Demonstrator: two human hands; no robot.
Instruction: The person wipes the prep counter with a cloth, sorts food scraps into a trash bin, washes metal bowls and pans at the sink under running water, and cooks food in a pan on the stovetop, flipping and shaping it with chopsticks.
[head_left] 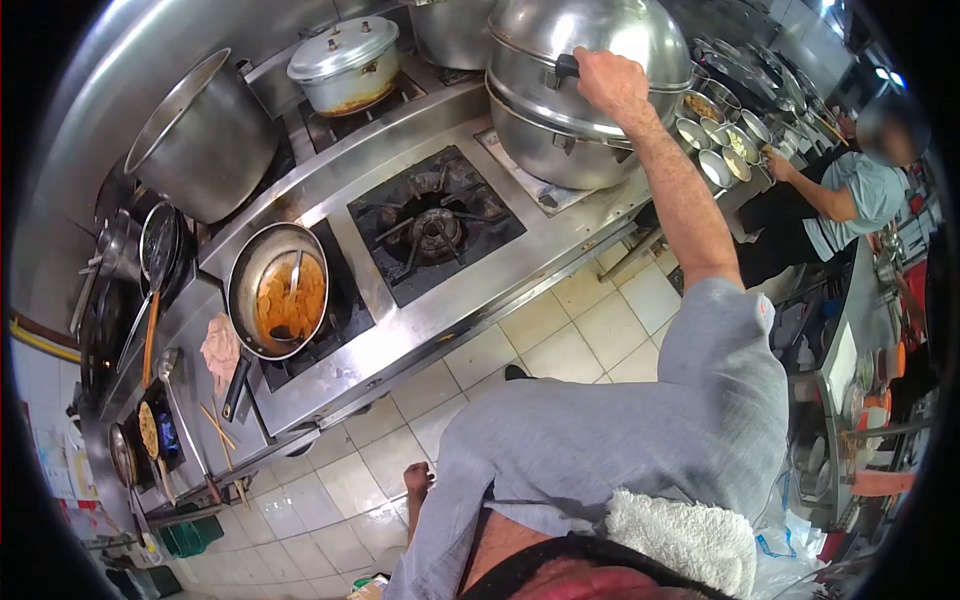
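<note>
My right hand (pixel 612 82) is closed around the black handle (pixel 567 66) on the side of a large domed steel pot lid (pixel 590 30). Beneath the lid, a wide steel pot (pixel 560 150) rests on the stove's right part. My left hand (pixel 418 478) hangs low over the tiled floor, fingers curled, with nothing visible in it. Left of the bare gas burner (pixel 432 225), a frying pan (pixel 237 285) holds orange sauce with pieces in it and a spoon (pixel 296 270). A pink cloth (pixel 220 350) lies beside the pan's handle.
A tall steel pot (pixel 205 140) and a lidded aluminium pot (pixel 345 65) stand at the back. Ladles and tongs lie at the left near a small pan (pixel 150 430). Several steel bowls (pixel 715 165) stand at the right, near another person (pixel 850 200).
</note>
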